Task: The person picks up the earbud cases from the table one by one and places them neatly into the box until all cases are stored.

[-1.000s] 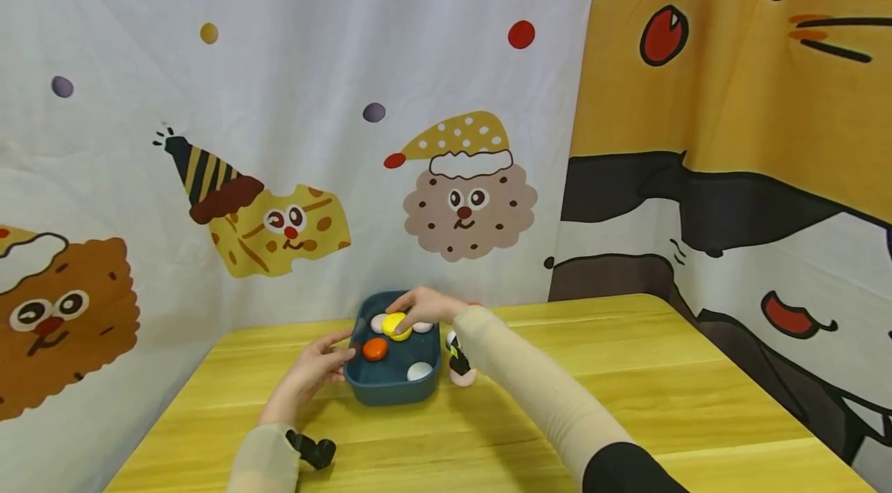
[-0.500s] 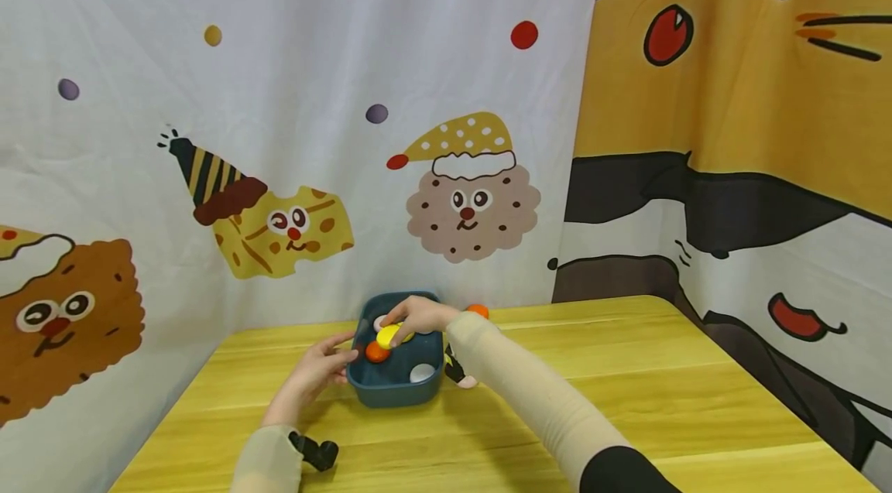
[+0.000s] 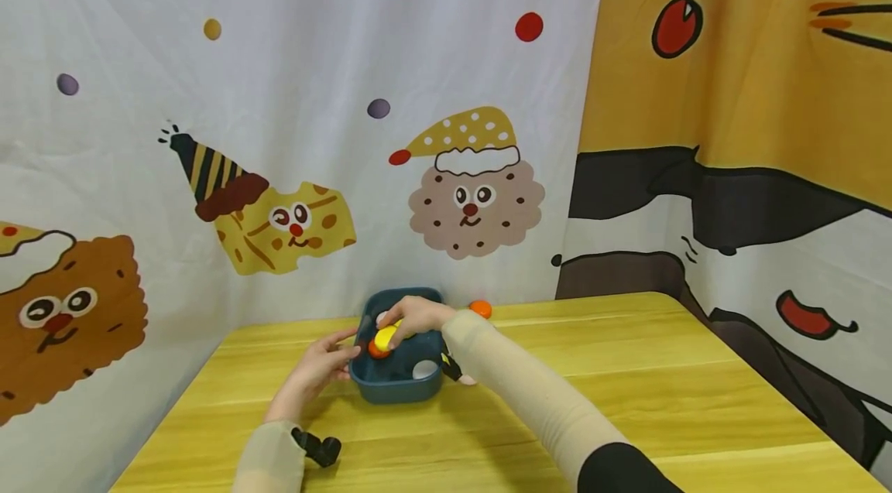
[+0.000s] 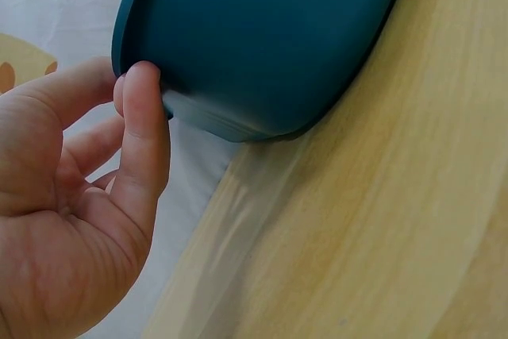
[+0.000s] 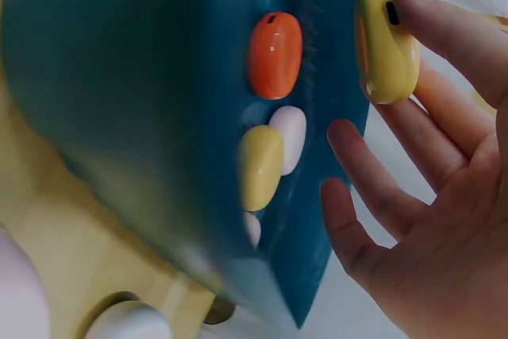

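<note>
A dark teal plastic bin (image 3: 396, 394) stands on the table. My left hand (image 3: 317, 368) pinches its left rim, fingertips right at the edge in the left wrist view. My right hand (image 3: 421, 314) reaches over the bin, holding a glossy yellow pebble-shaped piece (image 5: 386, 49) with a small dark slot, between thumb and fingers. In the head view this piece overlaps an orange piece (image 5: 275, 55) of similar shape inside the bin. Another yellow piece (image 5: 262, 167) and a pale pink one (image 5: 289, 139) lie together there. Towards the front of the bin is a white piece (image 3: 424, 369).
On the wooden table (image 3: 627, 400), an orange piece (image 3: 480, 309) lies behind the right forearm. A white piece (image 5: 129, 325) and a pale pink one (image 5: 17, 299) sit outside the bin. A printed curtain (image 3: 307, 52) hangs behind the table.
My right hand has brought the yellow piece left and slightly nearer, over the orange one. The left hand keeps its place on the rim. The orange piece on the table shows more.
</note>
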{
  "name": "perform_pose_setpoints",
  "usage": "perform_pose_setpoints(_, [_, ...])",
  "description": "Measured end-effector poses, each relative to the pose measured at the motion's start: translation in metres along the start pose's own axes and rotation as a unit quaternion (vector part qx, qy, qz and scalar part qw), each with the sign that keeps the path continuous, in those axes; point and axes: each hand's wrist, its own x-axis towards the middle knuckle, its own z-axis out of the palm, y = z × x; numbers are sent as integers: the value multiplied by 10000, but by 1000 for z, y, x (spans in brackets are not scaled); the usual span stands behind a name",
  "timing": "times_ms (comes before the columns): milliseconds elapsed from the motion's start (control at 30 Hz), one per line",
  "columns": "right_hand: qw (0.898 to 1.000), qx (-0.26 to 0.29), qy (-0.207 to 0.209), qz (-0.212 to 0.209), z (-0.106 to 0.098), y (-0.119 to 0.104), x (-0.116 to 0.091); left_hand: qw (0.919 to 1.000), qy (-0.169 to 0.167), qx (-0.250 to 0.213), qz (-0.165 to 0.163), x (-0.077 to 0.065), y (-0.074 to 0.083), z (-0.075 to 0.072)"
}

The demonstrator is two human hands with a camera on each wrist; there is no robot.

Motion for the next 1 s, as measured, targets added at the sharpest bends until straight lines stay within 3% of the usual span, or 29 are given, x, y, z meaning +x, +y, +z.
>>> perform_pose_setpoints(300, [9999,-86,-137,21,-7,-11,3,10000,42,-9,-2,0,2,1])
perform_pose_setpoints(733, [9987,-143,-490,33,4,-13,8,10000,-27,-2,46,-2,4,3])
perform_pose_setpoints(1000, [9988,-113,-474,91,2,-15,6,9999,-78,-13,96,-3,4,0])
